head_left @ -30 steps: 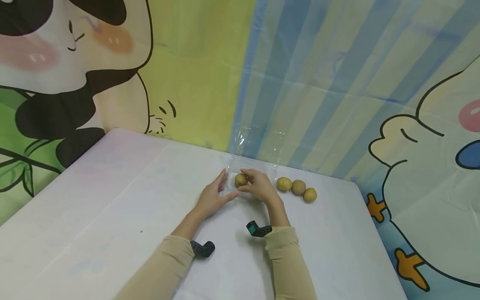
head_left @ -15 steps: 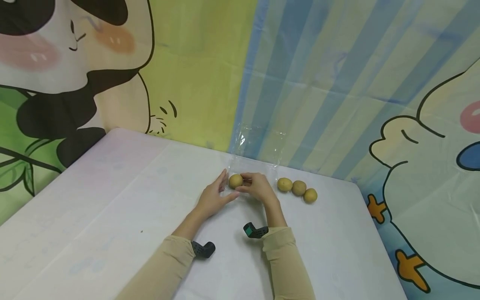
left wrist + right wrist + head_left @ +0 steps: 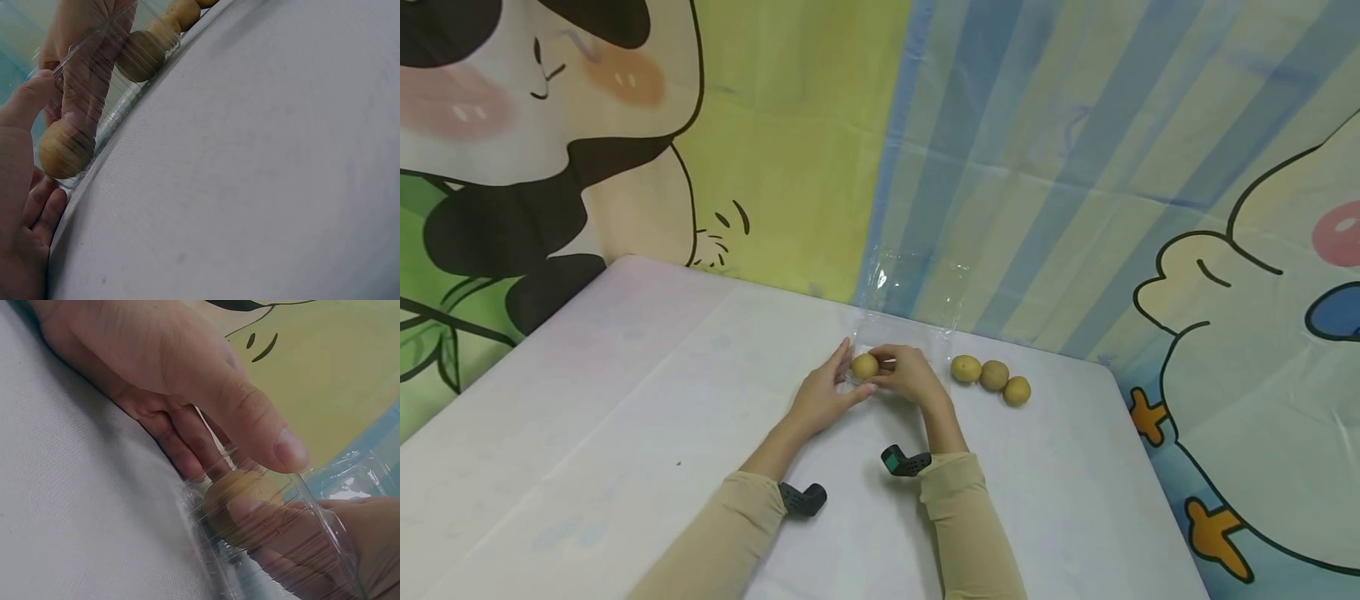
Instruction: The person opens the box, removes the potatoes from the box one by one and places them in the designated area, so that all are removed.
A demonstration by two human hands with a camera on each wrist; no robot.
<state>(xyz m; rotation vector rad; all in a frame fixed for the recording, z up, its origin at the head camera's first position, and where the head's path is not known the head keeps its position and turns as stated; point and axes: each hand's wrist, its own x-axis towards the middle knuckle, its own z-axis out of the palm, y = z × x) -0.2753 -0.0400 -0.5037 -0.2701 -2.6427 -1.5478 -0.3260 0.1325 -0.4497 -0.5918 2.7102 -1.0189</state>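
A clear plastic clamshell box [image 3: 906, 329] stands near the table's back edge with its lid raised. My left hand [image 3: 820, 396] holds the box's left front corner, thumb [image 3: 290, 450] on the rim and the other fingers along the left side. My right hand [image 3: 910, 372] reaches into the box and pinches a small round yellow-brown potato [image 3: 864, 366] at the left end. A darker potato [image 3: 140, 56] shows through the plastic in the left wrist view; my right hand hides that spot from the head view.
Just right of the box, a yellow potato [image 3: 966, 369], a browner one [image 3: 995, 376] and another yellow one [image 3: 1017, 391] lie in a slanting row. The white-covered table [image 3: 625, 483] meets a cartoon-printed cloth [image 3: 790, 150] at the back.
My right hand has moved slightly left with the potato, bringing it from the box's middle to its left end. My left hand has stayed at the corner.
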